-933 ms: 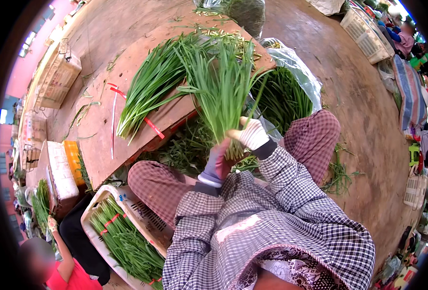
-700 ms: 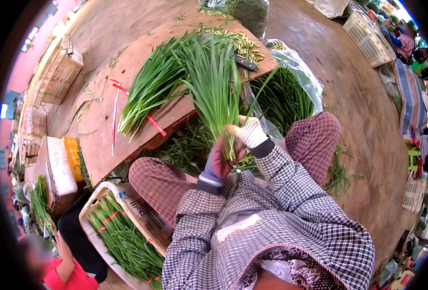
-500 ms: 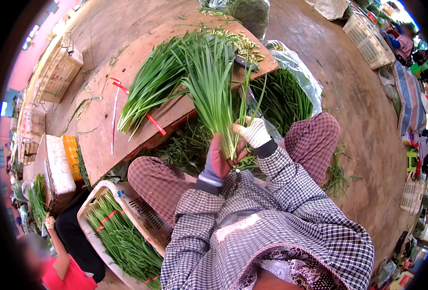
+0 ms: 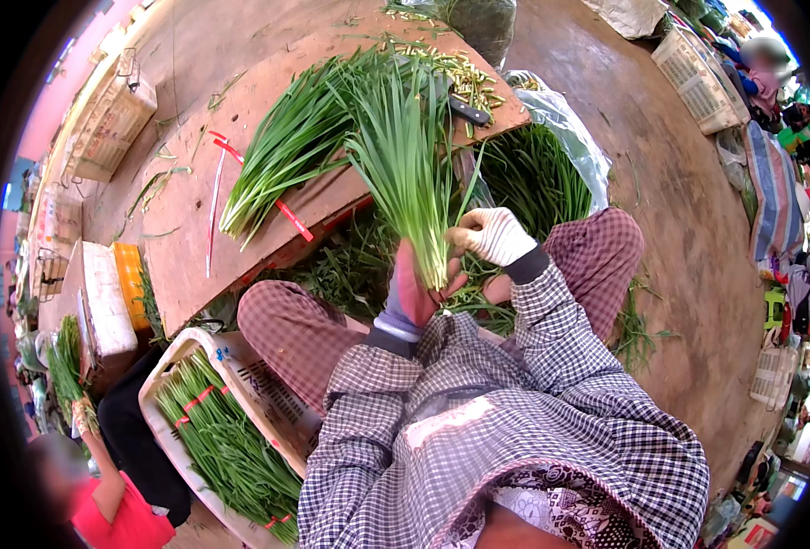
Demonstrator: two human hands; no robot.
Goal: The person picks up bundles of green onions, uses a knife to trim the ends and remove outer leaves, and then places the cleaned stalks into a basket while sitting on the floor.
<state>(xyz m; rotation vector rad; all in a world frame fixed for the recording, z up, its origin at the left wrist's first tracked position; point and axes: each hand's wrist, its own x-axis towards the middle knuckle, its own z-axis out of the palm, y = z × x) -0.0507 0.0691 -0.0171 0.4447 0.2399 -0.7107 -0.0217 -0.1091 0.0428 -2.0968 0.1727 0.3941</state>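
Observation:
A bunch of garlic chives (image 4: pixel 403 169) stands fanned out in front of me, pale stem ends down and green leaves toward the board. My left hand (image 4: pixel 412 295) is closed around those lower stems, wearing a reddish-palmed glove with a lilac cuff. At the bunch's right side, my right hand (image 4: pixel 496 236), in a white knit glove, has thumb and fingers pinched on a thin chive stalk (image 4: pixel 464 197). Loose chives (image 4: pixel 286 146) lie on the wooden board (image 4: pixel 181 247) to the left. A knife (image 4: pixel 469 112) with a dark handle rests behind the bunch, beside cut stem ends.
Red tape strips (image 4: pixel 293 220) lie along the board's edge. A white crate (image 4: pixel 178 352) at lower left holds tied chive bundles. More chives fill a clear plastic bag (image 4: pixel 565 119) beyond my right knee. Trimmings lie below the board. Another person (image 4: pixel 117 508) handles greens at far left.
My right hand has shifted slightly right and down, and the stalks it held apart from the bunch have mostly gone from view. The left hand keeps its hold. The knife handle shows more fully.

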